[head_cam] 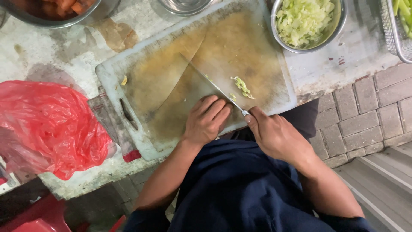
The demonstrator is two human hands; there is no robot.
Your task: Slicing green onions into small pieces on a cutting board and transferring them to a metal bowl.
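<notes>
A worn, stained cutting board [240, 47] lies tilted on the counter. On it a broad cleaver [180, 92] rests at a slant, its blade mirroring the board. My left hand [208, 119] sits on the flat of the blade near the handle with curled fingers. My right hand [274, 136] is closed around the handle at the board's near edge. A small heap of chopped green vegetable [243, 87] lies just past the blade's edge. A tiny yellowish scrap [124, 80] sits at the board's left side.
A steel bowl [339, 25] of shredded pale green vegetable stands at the back right, beside a wire basket [392, 30]. A bowl of orange pieces [51, 10] and another metal bowl [184, 5] are behind. A red plastic bag [47, 124] lies left, a cloth [109, 124] under the board.
</notes>
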